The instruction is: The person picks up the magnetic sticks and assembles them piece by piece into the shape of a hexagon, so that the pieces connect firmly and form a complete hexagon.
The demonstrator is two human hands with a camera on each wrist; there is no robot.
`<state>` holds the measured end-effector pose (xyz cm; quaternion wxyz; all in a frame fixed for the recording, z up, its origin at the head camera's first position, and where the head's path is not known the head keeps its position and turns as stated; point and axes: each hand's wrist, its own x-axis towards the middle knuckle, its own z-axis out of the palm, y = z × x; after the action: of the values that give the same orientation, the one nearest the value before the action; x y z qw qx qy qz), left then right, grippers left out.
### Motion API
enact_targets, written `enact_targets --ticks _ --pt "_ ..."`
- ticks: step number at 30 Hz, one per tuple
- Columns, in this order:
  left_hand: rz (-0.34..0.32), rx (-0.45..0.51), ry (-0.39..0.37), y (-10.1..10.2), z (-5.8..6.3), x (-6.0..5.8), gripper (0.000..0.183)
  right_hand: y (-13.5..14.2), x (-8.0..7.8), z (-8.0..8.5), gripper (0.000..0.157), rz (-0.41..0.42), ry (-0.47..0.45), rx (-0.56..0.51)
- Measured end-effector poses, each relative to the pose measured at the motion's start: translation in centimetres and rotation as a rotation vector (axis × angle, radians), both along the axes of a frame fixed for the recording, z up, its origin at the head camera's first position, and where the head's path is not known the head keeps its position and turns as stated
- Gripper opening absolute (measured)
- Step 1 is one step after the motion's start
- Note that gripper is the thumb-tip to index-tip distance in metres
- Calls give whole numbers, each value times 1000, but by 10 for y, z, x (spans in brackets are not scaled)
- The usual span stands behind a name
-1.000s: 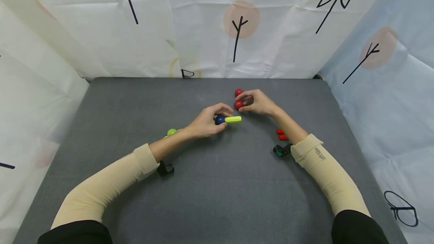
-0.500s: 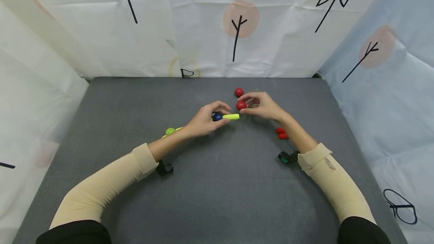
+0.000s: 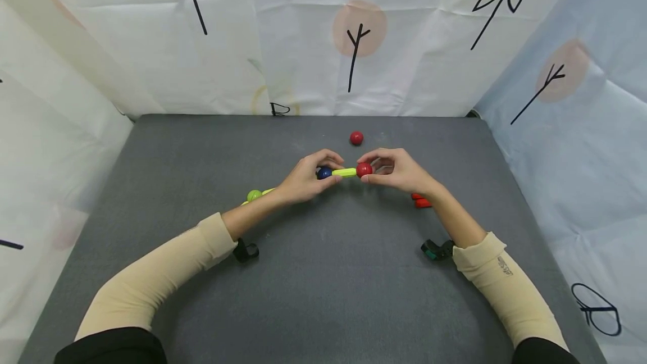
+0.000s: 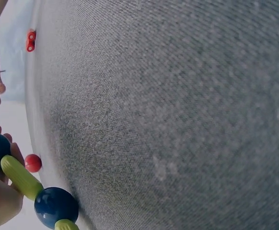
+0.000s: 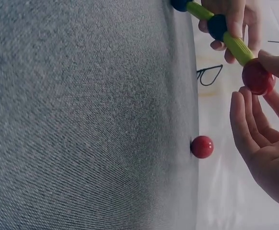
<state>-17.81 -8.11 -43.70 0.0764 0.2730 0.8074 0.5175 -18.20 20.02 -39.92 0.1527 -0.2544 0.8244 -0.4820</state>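
My left hand [image 3: 309, 180] grips a chain of yellow-green rods and dark blue balls. One blue ball [image 3: 324, 173] shows between its thumb and fingers; a second blue ball [image 4: 56, 207] sits farther down the chain in the left wrist view. From the hand a yellow-green rod [image 3: 345, 172] points right. At that rod's tip is a red ball [image 3: 364, 169], pinched by the thumb and fingers of my right hand [image 3: 399, 170]. In the right wrist view the rod [image 5: 238, 49] meets the red ball; how deep it sits is hidden.
Another red ball [image 3: 356, 138] lies behind the hands on the grey table [image 3: 323, 296]. Red rods [image 3: 422, 203] lie beside the right forearm. A light green ball [image 3: 254, 195] and yellow-green pieces show behind the left forearm. Printed white cloth [image 3: 303, 44] surrounds the table.
My right hand has lifted one red ball away from the other, bringing it toward me and slightly right to the rod's tip. The left hand has shifted slightly left.
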Motion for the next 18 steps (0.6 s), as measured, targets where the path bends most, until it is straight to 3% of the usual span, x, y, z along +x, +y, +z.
enact_targets --ticks 10,18 --pt "6 -37 0 -4 2 0 42 -7 3 1 43 -34 28 19" --pt "-63 -50 -57 -27 4 -7 54 -11 -1 -6 40 -39 49 38"
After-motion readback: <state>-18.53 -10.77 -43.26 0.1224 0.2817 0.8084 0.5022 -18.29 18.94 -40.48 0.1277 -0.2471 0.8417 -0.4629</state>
